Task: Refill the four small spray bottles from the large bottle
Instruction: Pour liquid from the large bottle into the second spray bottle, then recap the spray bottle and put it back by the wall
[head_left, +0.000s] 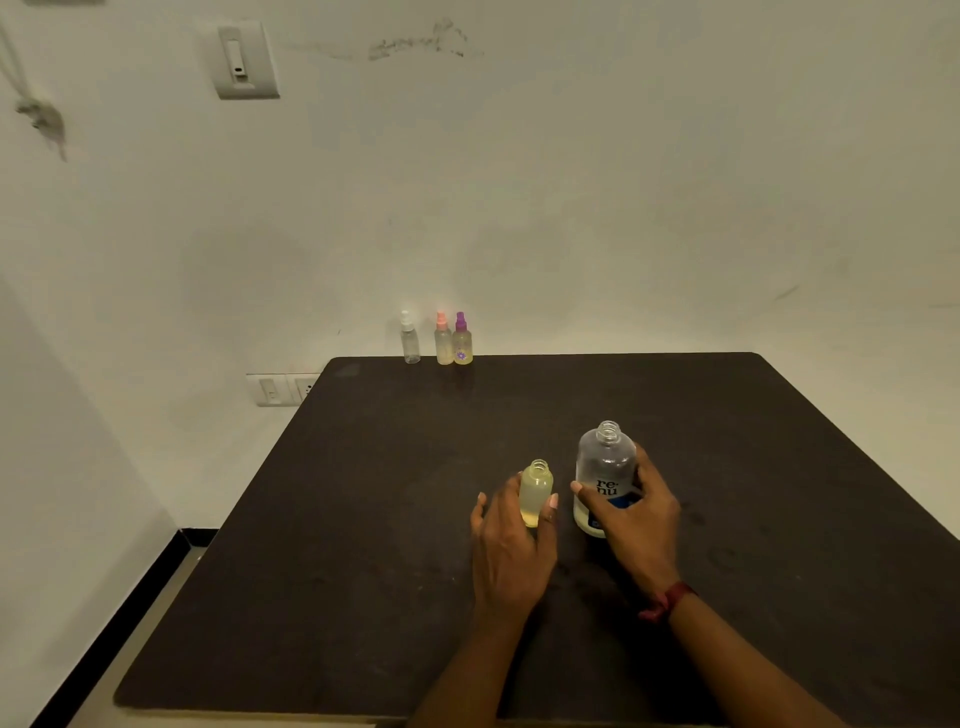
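Now hands (511, 545) (639, 525) grip small bottle (535, 486), large bottle (605, 462).

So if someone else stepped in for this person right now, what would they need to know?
Left hand grips the open small bottle, upright, nearly full of yellowish liquid.
Right hand grips the uncapped large bottle, upright beside it.
At the far edge of the table stand the white-topped bottle, pink-topped bottle and purple-topped bottle, all capped.
Pink and purple look filled; white looks empty.
Left: probably fill the white one and cap the open bottle; its top is not in view.
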